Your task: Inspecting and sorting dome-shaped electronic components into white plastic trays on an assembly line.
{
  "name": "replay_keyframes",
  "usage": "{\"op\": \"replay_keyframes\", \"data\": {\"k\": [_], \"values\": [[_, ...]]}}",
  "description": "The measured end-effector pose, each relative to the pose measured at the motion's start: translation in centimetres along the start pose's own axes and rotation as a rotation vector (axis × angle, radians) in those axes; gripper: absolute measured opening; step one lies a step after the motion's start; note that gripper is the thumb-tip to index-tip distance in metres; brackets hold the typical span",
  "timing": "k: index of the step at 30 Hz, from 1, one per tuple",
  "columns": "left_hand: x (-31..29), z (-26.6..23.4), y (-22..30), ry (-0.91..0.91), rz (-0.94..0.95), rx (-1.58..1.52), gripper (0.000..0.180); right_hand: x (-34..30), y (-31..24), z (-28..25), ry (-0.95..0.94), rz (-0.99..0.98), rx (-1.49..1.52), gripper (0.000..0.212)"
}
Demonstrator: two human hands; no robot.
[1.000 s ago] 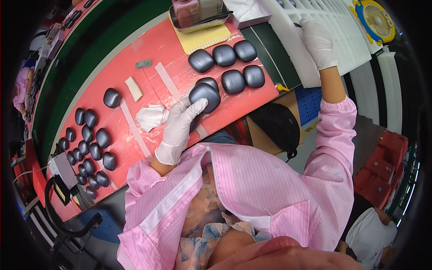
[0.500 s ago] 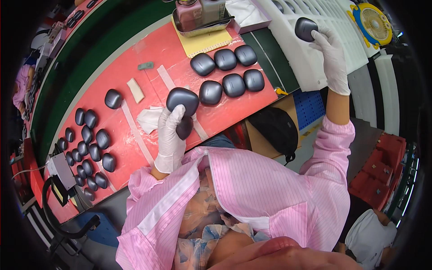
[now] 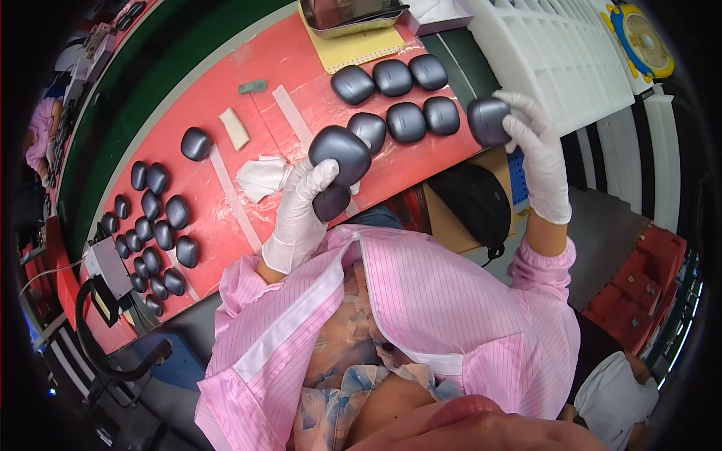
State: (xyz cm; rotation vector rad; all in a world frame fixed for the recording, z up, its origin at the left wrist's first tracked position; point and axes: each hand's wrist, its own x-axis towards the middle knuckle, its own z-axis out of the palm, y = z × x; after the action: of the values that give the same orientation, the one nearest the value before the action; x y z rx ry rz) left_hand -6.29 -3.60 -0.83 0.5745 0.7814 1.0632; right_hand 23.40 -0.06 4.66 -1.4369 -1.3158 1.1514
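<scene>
My left hand [image 3: 302,214], in a white glove, is closed on a glossy, rounded dark grey case [image 3: 342,152] above the red table mat. A second dark grey case [image 3: 331,203] shows just below it, against the same hand; how it is held is hidden. Farther right, my gloved right hand [image 3: 538,146] grips another rounded dark grey case [image 3: 489,122] between thumb and fingers, off the table's right end. Between the hands, several matching cases [image 3: 406,122] lie in two rows. The nearest one [image 3: 367,133] is partly covered by the case in my left hand.
Several more cases [image 3: 163,234] lie loosely at the left, near a grey box [image 3: 110,268]. A white cloth [image 3: 262,179], a cream block [image 3: 235,129] and a yellow notepad [image 3: 353,52] rest on the red mat [image 3: 248,56]. A white slotted tray [image 3: 553,56] stands at right.
My right hand has brought its case down and leftward from over the white tray. My left hand, still gripping its case, has shifted right and slightly up. The view has shifted a little too.
</scene>
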Motion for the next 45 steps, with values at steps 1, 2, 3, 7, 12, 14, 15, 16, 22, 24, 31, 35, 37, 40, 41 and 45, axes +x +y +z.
{"op": "replay_keyframes", "data": {"k": [1,2,3,7,12,14,15,16,22,24,31,35,37,40,41,45], "values": [[0.0,-0.9,0.4,-0.143,-0.135,-0.065,0.032,-1.0,1.6,-0.6,-0.004,0.115,0.009,0.032],[-0.1,-0.5,0.2,-0.146,-0.141,-0.068,0.032,-1.7,2.8,-1.0,-0.006,0.23,0.018,0.032],[-0.5,1.1,0.7,-0.17,-0.252,-0.019,0.033,-2.1,3.4,-0.6,0.01,0.255,0.018,0.032],[0.8,3.6,-0.7,-0.446,-0.36,0.448,0.049,-1.9,4.6,1.4,0.006,0.262,0.0,0.03],[4.0,5.0,-3.3,-0.564,-0.055,1.033,0.059,-0.4,6.2,2.2,-0.013,0.209,0.011,0.028],[4.9,5.5,-3.2,-0.523,-0.114,0.981,0.061,-0.3,5.9,2.1,0.003,0.18,-0.107,0.029],[5.3,5.4,-3.4,-0.535,-0.09,0.983,0.062,-0.3,5.7,2.0,0.013,0.154,-0.223,0.031],[5.4,5.4,-3.4,-0.534,-0.092,0.982,0.062,-0.1,5.5,1.7,0.012,0.156,-0.223,0.031],[4.1,5.4,-2.6,-0.68,-0.128,0.999,0.05,2.2,0.2,-1.6,0.045,0.145,-0.316,0.029],[4.1,6.4,-2.3,-0.768,-0.253,0.905,0.051,3.4,-0.8,-4.2,0.147,0.073,-0.302,0.027],[6.4,5.7,-3.9,-0.844,-0.399,0.679,0.046,15.9,1.2,-9.5,0.258,-0.346,-0.481,0.03],[6.6,5.4,-3.8,-0.83,-0.399,0.573,0.041,20.8,-0.3,-6.6,0.402,-0.321,-0.641,0.024],[6.7,5.2,-3.9,-0.839,-0.406,0.578,0.044,23.5,0.7,-5.4,0.191,-0.389,-1.105,0.019],[6.6,5.3,-4.0,-0.84,-0.4,0.572,0.044,25.9,2.5,-3.7,0.248,-0.318,-1.453,0.019],[6.6,5.4,-4.0,-0.854,-0.403,0.581,0.044,26.5,2.6,-3.8,0.229,-0.274,-1.449,0.02],[6.7,5.3,-4.0,-0.929,-0.344,0.649,0.044,23.6,-0.8,-3.5,0.178,-0.2,-1.454,0.02]]}}
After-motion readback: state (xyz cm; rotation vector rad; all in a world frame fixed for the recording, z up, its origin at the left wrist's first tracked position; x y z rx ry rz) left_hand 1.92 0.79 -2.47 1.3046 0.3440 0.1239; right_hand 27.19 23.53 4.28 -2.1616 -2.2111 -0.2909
